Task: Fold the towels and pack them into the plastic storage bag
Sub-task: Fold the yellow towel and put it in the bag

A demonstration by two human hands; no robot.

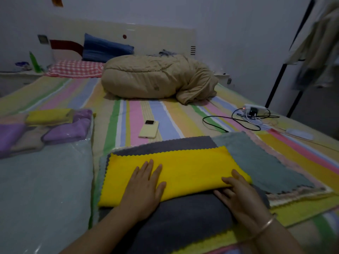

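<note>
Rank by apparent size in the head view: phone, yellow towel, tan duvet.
1. Yellow towel and tan duvet: alike; the towel lies nearer, so unsure.
2. Phone: clearly smallest.

No text, label, brand or number can be read anywhere. The headboard [117, 33] far across the bed carries only marks: a red dot, a dark red curved band, and a small stack of black bars at its right end. The phone [149, 129] lies back up, with no legible logo.
</note>
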